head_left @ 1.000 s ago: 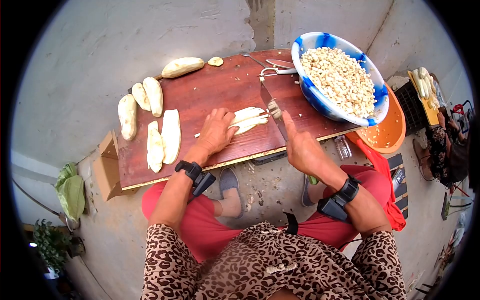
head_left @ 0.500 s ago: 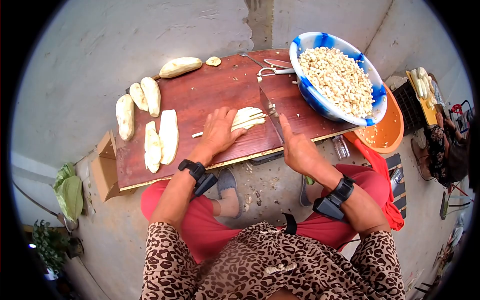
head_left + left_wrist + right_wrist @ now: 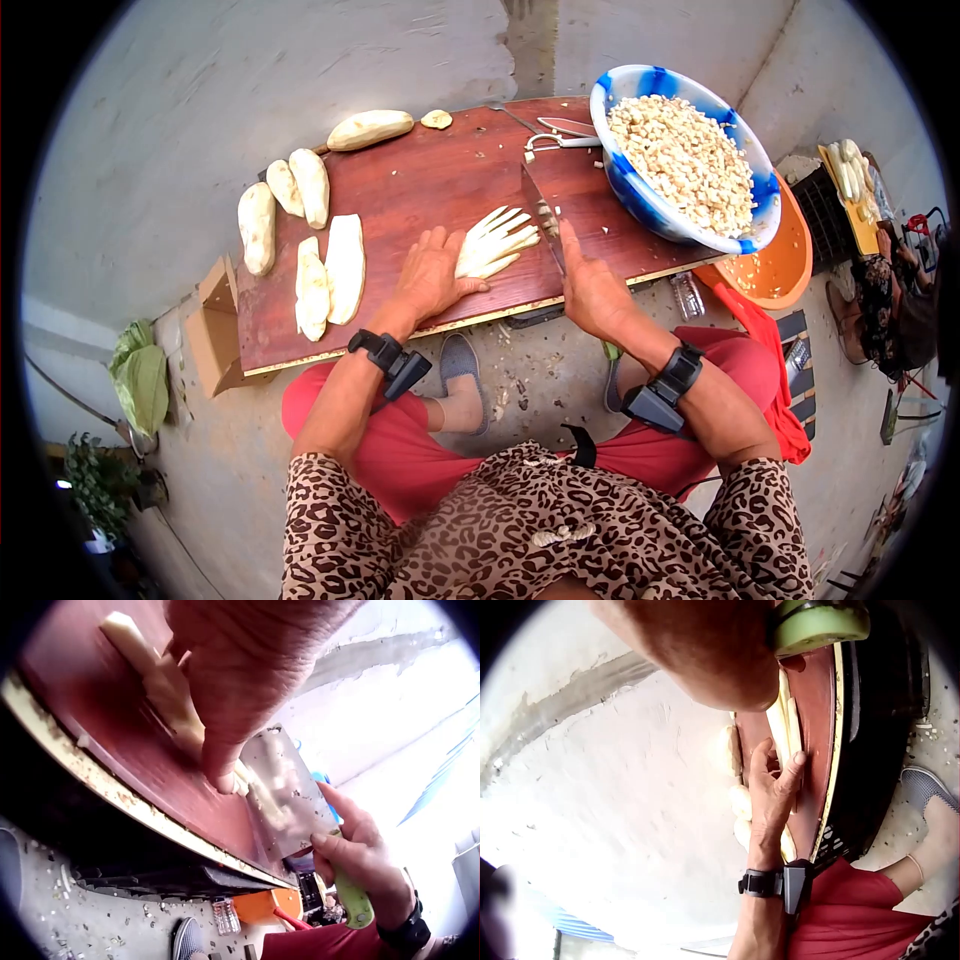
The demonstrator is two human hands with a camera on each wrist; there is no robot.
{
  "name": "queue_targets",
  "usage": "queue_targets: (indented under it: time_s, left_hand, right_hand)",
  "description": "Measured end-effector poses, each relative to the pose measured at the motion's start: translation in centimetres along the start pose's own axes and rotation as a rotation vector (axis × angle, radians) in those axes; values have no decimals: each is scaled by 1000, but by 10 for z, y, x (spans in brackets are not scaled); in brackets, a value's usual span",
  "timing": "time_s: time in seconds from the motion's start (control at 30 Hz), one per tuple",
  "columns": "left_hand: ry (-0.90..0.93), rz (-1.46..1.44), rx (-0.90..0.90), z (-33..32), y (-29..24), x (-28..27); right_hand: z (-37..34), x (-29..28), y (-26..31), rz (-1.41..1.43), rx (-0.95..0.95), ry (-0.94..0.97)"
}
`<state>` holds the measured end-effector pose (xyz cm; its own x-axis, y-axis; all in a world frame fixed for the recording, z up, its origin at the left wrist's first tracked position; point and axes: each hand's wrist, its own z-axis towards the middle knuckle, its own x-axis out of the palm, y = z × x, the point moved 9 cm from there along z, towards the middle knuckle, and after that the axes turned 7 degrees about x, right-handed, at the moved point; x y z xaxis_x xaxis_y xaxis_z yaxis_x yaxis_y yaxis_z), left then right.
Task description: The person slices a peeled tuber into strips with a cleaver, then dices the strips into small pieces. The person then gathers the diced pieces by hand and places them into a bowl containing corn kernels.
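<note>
On the red-brown tabletop, a fan of pale peeled eggplant strips spreads to the right of my left hand. That hand's thumb and fingers lie along both sides of the strips' near ends, and the palm hides part of them in the left wrist view. My right hand grips the green handle of a cleaver. Its broad blade stands just beyond the strips' tips, with small cut bits stuck to it. In the right wrist view my right hand and the handle cover the top edge.
A blue-and-white basin of diced pieces stands at the right, over an orange basin. A peeler lies beside it. Whole peeled eggplants and two slices lie at the left. Another person sits far right.
The strips have spread from a tight bundle into a fan. My left hand sits further back off them, and the strip that stuck out left of it no longer shows. The cleaver barely moves.
</note>
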<state>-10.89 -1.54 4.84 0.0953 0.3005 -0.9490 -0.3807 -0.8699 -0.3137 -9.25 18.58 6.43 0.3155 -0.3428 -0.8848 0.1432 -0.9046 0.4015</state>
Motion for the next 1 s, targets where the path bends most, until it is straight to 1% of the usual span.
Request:
queue_targets:
  time_s: [0.03, 0.1, 0.2, 0.3, 0.4, 0.43, 0.53, 0.63, 0.73, 0.83, 0.93, 1.0]
  left_hand:
    - [-14, 6, -2, -2, 3, -1]
    - [-40, 18, -6, -5, 8, -8]
    - [109, 91, -63, -12, 15, -15]
    - [266, 96, -206, -22, 33, -23]
    - [383, 54, -296, -34, 51, -22]
    - [368, 65, -268, -36, 54, -22]
    - [355, 60, -332, -36, 66, -16]
    - [321, 11, -315, -32, 74, -9]
    - [258, -2, -300, -32, 71, -12]
    - [336, -61, -346, -30, 67, -12]
    - [273, -53, -300, -29, 67, -11]
    - [268, -55, -304, -29, 67, -11]
  right_hand:
    - [1, 1, -1, -4, 26, 14]
    - [0, 4, 2, -40, 13, 17]
    - [3, 9, 2, -44, -4, 3]
    - [3, 7, 0, -4, -5, -29]
    - [2, 7, -1, 10, -7, -49]
    - [2, 7, 1, 9, -9, -53]
    - [2, 5, 3, -39, 41, 42]
    - [3, 6, 3, -20, 13, 19]
    - [1, 2, 7, 42, -98, -121]
    - [3, 6, 3, -37, 32, 39]
    - [2, 4, 5, -46, 37, 44]
    - [4, 7, 3, -40, 0, 10]
